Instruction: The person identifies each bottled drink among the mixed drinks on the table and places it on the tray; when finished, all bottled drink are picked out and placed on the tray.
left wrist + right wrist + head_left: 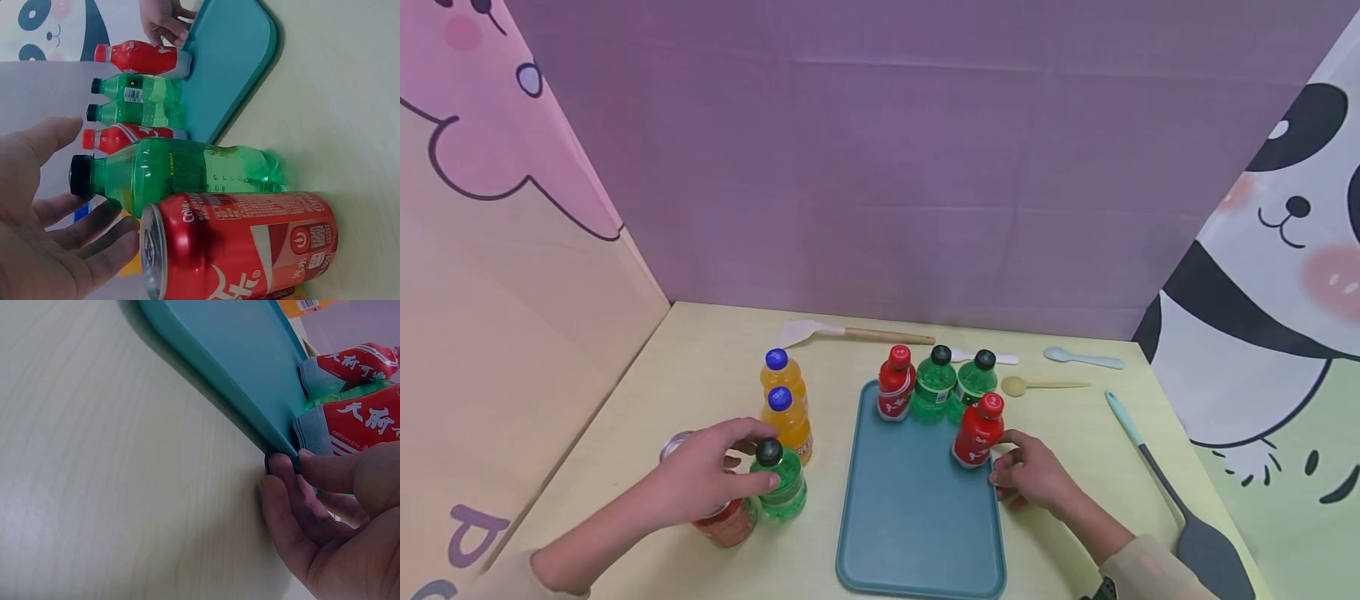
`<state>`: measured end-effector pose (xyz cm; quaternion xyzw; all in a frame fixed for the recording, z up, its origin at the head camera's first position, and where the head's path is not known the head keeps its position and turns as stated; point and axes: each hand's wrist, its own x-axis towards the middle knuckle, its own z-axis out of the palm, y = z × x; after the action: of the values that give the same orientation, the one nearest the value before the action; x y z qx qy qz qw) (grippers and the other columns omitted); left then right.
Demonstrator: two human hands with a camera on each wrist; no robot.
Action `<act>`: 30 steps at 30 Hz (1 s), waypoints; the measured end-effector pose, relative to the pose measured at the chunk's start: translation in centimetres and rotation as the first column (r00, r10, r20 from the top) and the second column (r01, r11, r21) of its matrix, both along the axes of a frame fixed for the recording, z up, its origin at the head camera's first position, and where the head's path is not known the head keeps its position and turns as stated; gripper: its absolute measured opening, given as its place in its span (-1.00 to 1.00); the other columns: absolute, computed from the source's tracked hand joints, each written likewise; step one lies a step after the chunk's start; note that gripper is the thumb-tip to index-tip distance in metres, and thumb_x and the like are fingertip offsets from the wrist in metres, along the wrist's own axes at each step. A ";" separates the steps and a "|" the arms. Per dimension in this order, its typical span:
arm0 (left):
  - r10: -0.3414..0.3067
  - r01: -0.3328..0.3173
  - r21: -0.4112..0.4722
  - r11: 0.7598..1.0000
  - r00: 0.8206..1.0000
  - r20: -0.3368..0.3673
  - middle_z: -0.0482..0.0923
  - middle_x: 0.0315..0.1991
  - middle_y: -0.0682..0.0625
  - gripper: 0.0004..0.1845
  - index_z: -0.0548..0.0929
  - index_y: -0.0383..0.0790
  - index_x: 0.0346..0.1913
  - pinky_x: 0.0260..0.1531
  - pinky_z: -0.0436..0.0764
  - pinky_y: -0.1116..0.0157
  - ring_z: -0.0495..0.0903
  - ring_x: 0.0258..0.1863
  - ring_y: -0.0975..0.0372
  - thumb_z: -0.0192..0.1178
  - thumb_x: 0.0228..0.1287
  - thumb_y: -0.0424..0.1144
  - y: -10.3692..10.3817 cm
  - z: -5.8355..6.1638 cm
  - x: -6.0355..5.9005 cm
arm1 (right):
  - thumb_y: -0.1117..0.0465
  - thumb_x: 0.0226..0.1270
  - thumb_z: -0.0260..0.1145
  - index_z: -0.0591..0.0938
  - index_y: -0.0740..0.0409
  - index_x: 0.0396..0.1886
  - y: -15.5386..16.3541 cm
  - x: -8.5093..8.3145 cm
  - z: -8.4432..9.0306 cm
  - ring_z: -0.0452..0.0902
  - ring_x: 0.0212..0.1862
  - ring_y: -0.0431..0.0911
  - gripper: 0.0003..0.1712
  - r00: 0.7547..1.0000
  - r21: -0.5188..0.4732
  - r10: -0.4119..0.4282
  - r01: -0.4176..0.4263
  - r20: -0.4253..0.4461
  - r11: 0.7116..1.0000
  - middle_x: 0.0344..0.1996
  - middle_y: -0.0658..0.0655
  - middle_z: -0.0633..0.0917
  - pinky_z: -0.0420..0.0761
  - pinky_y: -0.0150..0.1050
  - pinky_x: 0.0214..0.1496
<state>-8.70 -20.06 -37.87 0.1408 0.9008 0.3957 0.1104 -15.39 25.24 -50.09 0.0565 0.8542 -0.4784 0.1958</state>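
Observation:
My left hand [758, 457] hovers over a red cola can [726, 521] at the front left, its thumb and fingers spread on either side of a green bottle [782, 479] with a black cap. In the left wrist view this hand [56, 237] is flat and open beside the bottle [181, 172] and the can [237, 244], gripping neither. My right hand [1011, 471] lies at the right rim of the teal tray [917, 517], just beside a red bottle [977, 429] that stands on the tray. Its fingertips [281, 469] touch the tray rim [231, 362] below that bottle [356, 425].
One red bottle [896, 383] and two green bottles [935, 383] stand at the tray's far end. Two orange bottles [788, 425] stand left of the tray. A white spatula [850, 333], spoons [1082, 358] and a dark spatula [1180, 500] lie at the back and right. Panels wall three sides.

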 end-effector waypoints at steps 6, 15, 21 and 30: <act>-0.004 0.004 0.036 0.999 1.000 0.006 0.67 0.06 -0.04 -0.43 0.61 -0.31 0.18 -0.05 0.75 0.16 0.65 0.05 0.04 0.50 0.20 -0.08 -0.2 -0.4 0.0 | 0.40 0.23 0.44 0.50 0.17 0.29 0.0 0.0 0.0 0.69 -0.43 0.03 -0.38 1.000 0.003 -0.003 0.003 0.000 1.000 -0.30 0.18 0.65 0.73 -0.11 -0.47; 0.031 -0.032 -0.019 0.999 0.999 -0.006 0.67 0.03 -0.03 -0.48 0.65 -0.32 0.13 -0.06 0.75 0.11 0.66 0.00 0.08 0.54 0.14 -0.20 0.1 -0.8 -0.2 | 0.39 0.23 0.45 0.50 0.17 0.30 0.0 0.1 0.1 0.69 -0.43 0.02 -0.37 1.000 0.005 -0.006 0.006 0.001 1.000 -0.29 0.17 0.66 0.73 -0.11 -0.46; 0.032 -0.034 -0.038 0.999 0.997 -0.070 0.68 -0.04 0.04 -0.61 0.69 -0.19 0.04 -0.10 0.75 0.16 0.66 -0.05 0.15 0.52 0.17 -0.20 0.0 -1.3 -0.5 | 0.38 0.24 0.45 0.49 0.17 0.29 0.0 0.2 0.1 0.69 -0.42 0.02 -0.38 1.000 -0.006 0.006 -0.006 0.000 1.000 -0.29 0.18 0.65 0.73 -0.11 -0.47; -0.020 0.017 -0.018 1.000 0.984 -0.176 0.64 -0.09 0.14 -0.71 0.68 -0.04 -0.04 -0.06 0.76 0.11 0.68 -0.05 0.17 0.50 0.20 -0.21 0.0 -1.8 -0.3 | 0.37 0.21 0.47 0.50 0.16 0.30 0.0 0.1 0.2 0.69 -0.41 0.02 -0.36 1.000 -0.003 -0.003 0.003 0.001 1.000 -0.28 0.17 0.65 0.73 -0.12 -0.47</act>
<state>-9.05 -20.05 -39.70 0.1829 0.9088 0.3733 0.0349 -15.26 25.24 -49.91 0.0577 0.8532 -0.4801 0.1958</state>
